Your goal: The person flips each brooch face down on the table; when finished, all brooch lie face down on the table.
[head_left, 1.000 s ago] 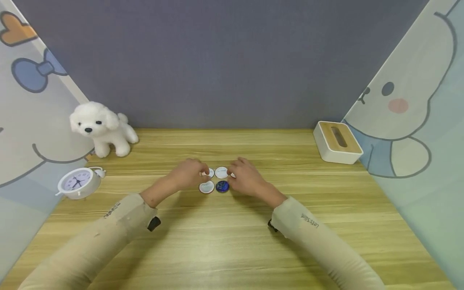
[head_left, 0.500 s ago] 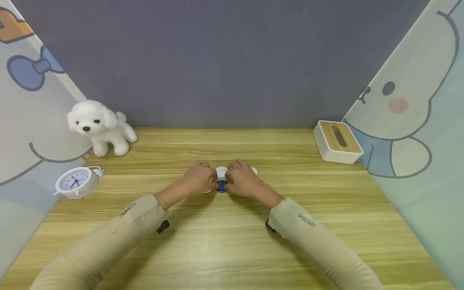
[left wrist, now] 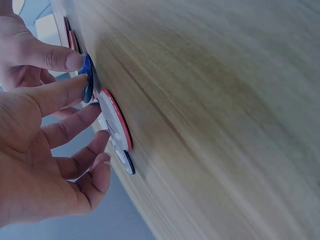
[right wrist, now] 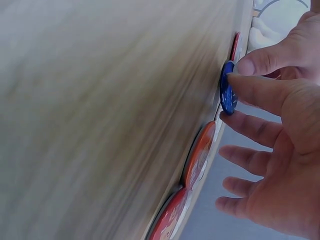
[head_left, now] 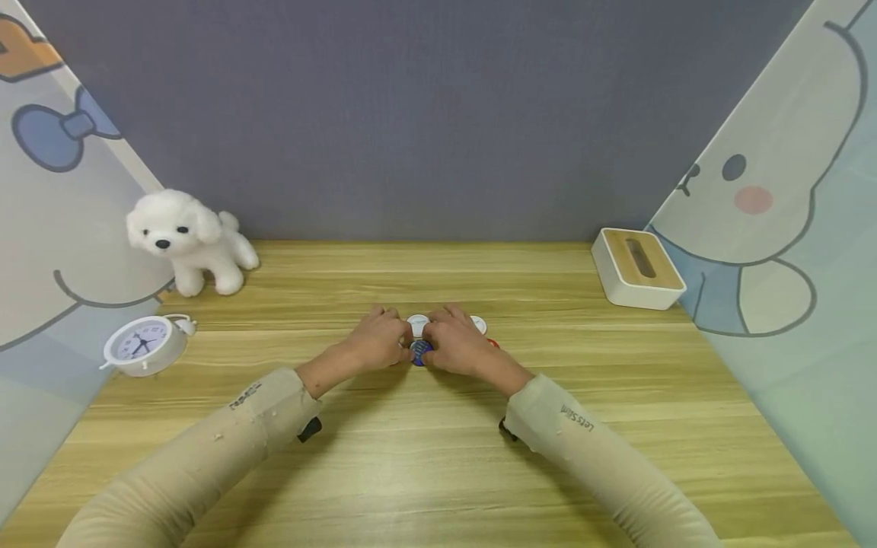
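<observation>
In the head view my left hand (head_left: 377, 340) and right hand (head_left: 454, 342) meet at mid-table around a glossy blue disc (head_left: 420, 352) with lighter marks. Both hands pinch the edge of this blue disc (left wrist: 87, 77) between thumb and fingertips, one from each side. The right wrist view shows it tilted, its blue face (right wrist: 227, 90) turned toward the thumbs. Just beyond it lies a white disc (head_left: 418, 326). Beside my left fingers are a pale disc with a red rim (left wrist: 116, 120) and a dark-rimmed one (left wrist: 128, 162). An orange disc (right wrist: 200, 155) and red disc (right wrist: 169, 217) lie near my right fingers.
Past my right hand, a white disc (head_left: 478, 325) and a red edge (head_left: 493, 344) show. A plush white dog (head_left: 180, 236) and white alarm clock (head_left: 146, 346) stand at the left. A wood-topped tissue box (head_left: 637, 270) sits at the back right, before the grey wall (head_left: 425, 122).
My left hand has moved right, covering the discs beside it, and has reached the blue disc. My right hand has shifted slightly left, uncovering a white disc and a red edge.
</observation>
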The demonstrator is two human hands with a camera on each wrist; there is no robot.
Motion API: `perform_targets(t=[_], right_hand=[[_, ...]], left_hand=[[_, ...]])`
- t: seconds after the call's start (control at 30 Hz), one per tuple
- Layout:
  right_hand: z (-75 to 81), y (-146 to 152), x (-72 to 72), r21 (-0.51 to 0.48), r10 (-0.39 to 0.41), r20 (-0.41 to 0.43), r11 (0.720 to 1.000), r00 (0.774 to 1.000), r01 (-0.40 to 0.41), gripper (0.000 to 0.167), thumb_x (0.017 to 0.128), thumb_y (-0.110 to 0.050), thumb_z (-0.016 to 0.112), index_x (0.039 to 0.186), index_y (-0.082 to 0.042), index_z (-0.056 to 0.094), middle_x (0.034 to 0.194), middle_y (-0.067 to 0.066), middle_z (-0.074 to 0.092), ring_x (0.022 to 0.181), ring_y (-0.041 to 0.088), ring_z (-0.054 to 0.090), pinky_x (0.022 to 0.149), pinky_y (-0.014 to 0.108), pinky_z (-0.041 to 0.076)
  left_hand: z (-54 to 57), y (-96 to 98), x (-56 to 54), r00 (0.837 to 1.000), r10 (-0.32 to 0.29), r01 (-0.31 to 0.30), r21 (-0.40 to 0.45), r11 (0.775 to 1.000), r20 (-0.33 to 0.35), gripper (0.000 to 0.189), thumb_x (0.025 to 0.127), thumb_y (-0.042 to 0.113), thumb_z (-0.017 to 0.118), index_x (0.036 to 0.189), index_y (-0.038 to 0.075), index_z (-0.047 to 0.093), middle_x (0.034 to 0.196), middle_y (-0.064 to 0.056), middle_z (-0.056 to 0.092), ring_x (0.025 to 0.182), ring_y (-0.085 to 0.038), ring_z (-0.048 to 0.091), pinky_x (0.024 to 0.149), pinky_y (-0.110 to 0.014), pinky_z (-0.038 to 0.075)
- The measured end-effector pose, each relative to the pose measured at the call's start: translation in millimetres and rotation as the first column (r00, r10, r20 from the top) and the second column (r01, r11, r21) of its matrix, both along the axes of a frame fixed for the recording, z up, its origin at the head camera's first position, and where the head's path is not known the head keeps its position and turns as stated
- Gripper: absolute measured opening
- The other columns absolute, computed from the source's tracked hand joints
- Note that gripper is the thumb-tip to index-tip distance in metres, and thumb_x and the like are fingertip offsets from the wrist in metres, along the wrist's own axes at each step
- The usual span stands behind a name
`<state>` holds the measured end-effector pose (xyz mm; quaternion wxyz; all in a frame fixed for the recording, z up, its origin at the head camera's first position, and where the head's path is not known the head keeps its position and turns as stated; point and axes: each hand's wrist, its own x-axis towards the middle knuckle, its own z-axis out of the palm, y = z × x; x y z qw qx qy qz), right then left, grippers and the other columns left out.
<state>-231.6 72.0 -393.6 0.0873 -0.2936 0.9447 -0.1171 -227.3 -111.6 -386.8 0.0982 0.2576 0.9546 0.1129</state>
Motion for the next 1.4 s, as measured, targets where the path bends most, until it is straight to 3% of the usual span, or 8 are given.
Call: perform_targets(t=[0.4, 0.7, 1.2, 1.4], right_hand=[[-0.9, -4, 1.7, -0.022, -0.020, 0.004, 1.000, 1.000, 0.020, 0.016, 0.087, -0.022, 0.076, 0.099, -0.013, 0.072, 0.142, 0.013, 0.057, 0.145, 0.039, 0.036, 0.120, 0.058, 0.024], [0.6, -3, 7.2, -0.021, -0.051, 0.004, 0.998, 0.999, 0.051, 0.021, 0.088, -0.024, 0.075, 0.107, -0.016, 0.071, 0.145, 0.013, 0.054, 0.147, 0.041, 0.032, 0.118, 0.061, 0.026], [-0.2, -1, 10.1, -0.018, -0.071, -0.004, 0.997, 0.998, 0.070, 0.023, 0.089, -0.027, 0.074, 0.109, -0.016, 0.070, 0.146, 0.012, 0.054, 0.147, 0.042, 0.031, 0.119, 0.060, 0.026], [-1.4, 1, 14.2, -0.059, -0.085, -0.007, 0.995, 0.996, 0.084, 0.027, 0.090, -0.028, 0.073, 0.112, -0.014, 0.069, 0.147, 0.012, 0.053, 0.147, 0.042, 0.031, 0.119, 0.060, 0.024]], left_hand=[[-1.0, -0.7, -0.2, 1.000, -0.014, 0.015, 0.036, 0.999, -0.016, 0.018, 0.092, 0.026, 0.073, 0.094, 0.009, 0.077, 0.095, -0.004, 0.070, 0.096, -0.023, 0.058, 0.096, -0.045, 0.042], [0.8, -1.7, -1.4, 0.998, -0.050, 0.051, 0.077, 0.996, -0.026, 0.020, 0.094, 0.023, 0.071, 0.081, 0.009, 0.076, 0.079, -0.001, 0.069, 0.083, -0.018, 0.056, 0.094, -0.045, 0.040], [1.3, -1.7, -3.1, 0.998, -0.013, 0.006, 0.107, 0.994, 0.062, 0.023, 0.095, 0.025, 0.068, 0.079, 0.011, 0.075, 0.078, 0.000, 0.068, 0.081, -0.018, 0.055, 0.090, -0.042, 0.039], [1.5, -1.0, -6.7, 0.991, -0.015, -0.006, 0.153, 0.988, 0.135, 0.027, 0.097, 0.023, 0.065, 0.076, 0.011, 0.074, 0.074, 0.002, 0.069, 0.084, -0.020, 0.057, 0.097, -0.048, 0.039]])
